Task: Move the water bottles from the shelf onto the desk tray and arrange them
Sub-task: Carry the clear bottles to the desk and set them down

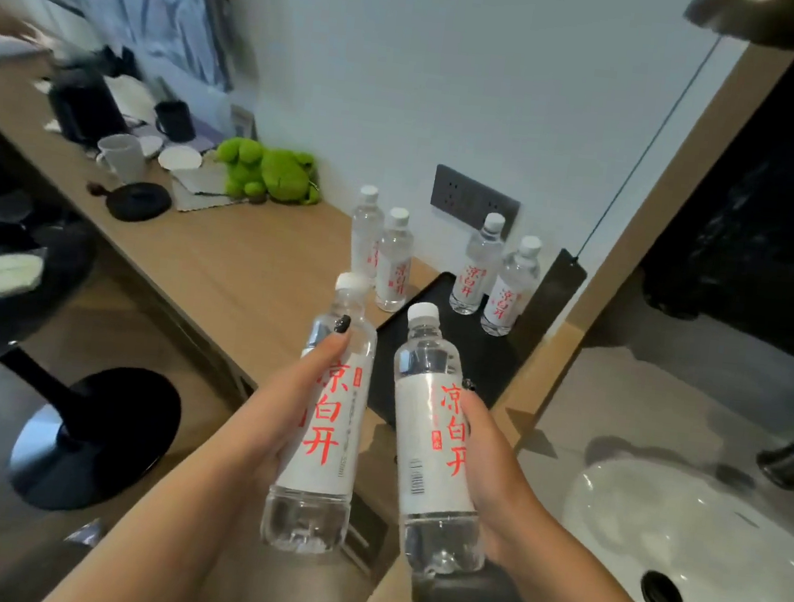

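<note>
My left hand (298, 403) grips a clear water bottle (322, 435) with a white label and red characters, held tilted over the desk's near edge. My right hand (490, 462) grips a second, matching bottle (439, 442) beside it. Beyond them a black tray (453, 355) lies on the wooden desk (222, 263). Two bottles (475, 265) (509, 288) stand upright at the tray's far right. Two more bottles (365, 233) (394, 261) stand on the desk just left of the tray.
A green plush toy (271, 172), mugs (121, 156), a black kettle (87, 109) and saucers crowd the desk's far left. A wall socket (474, 201) is behind the bottles. A white sink (684, 537) lies to the right past a wooden partition. A black stool base (96, 436) stands on the floor at left.
</note>
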The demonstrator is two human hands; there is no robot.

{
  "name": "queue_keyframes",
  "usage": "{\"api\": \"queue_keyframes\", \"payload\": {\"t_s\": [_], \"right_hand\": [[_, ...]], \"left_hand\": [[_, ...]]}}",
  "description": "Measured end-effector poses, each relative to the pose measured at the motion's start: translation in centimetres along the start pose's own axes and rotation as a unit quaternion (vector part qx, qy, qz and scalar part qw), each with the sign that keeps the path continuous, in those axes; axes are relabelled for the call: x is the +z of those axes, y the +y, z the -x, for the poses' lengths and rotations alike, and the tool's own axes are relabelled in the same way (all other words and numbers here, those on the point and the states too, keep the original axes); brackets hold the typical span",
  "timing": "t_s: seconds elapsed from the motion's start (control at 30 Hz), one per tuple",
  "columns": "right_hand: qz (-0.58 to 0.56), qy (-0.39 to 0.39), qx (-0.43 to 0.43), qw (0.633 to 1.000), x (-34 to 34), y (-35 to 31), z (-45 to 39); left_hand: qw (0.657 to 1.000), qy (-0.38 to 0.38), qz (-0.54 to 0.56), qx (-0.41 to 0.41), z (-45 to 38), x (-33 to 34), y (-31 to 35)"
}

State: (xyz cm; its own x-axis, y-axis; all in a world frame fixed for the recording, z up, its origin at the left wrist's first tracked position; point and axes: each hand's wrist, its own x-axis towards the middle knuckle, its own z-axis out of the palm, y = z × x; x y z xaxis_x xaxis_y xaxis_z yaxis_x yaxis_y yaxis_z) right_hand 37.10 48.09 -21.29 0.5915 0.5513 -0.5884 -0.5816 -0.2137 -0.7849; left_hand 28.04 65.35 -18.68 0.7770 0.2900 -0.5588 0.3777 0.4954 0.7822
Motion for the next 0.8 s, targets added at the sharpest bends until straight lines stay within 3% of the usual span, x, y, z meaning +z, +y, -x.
{"api": "queue_keyframes", "payload": {"t_s": [0.3, 0.43, 0.57, 0.67, 0.8], "right_hand": [[0.016, 0.059, 0.031, 0.998, 2.4, -2.6, -7.3], [-0.027, 0.092, 0.037, 0.995, 4.7, -3.8, -11.2], [-0.047, 0.191, -0.005, 0.981, 7.3, -4.7, -15.3], [-0.072, 0.297, -0.053, 0.951, 9.4, -5.2, -18.5], [-0.093, 0.326, -0.083, 0.937, 10.8, -6.8, -21.9]], "left_hand": [[0.999, -0.005, -0.02, -0.026, -8.4, -3.9, 3.9], [0.998, -0.014, -0.047, -0.035, -13.5, -6.0, 5.8], [0.994, -0.046, -0.092, -0.027, -18.8, -8.8, 8.6], [0.989, -0.014, -0.145, 0.018, -23.0, -10.9, 10.5], [0.964, 0.025, -0.244, 0.106, -27.6, -12.8, 12.6]]}}
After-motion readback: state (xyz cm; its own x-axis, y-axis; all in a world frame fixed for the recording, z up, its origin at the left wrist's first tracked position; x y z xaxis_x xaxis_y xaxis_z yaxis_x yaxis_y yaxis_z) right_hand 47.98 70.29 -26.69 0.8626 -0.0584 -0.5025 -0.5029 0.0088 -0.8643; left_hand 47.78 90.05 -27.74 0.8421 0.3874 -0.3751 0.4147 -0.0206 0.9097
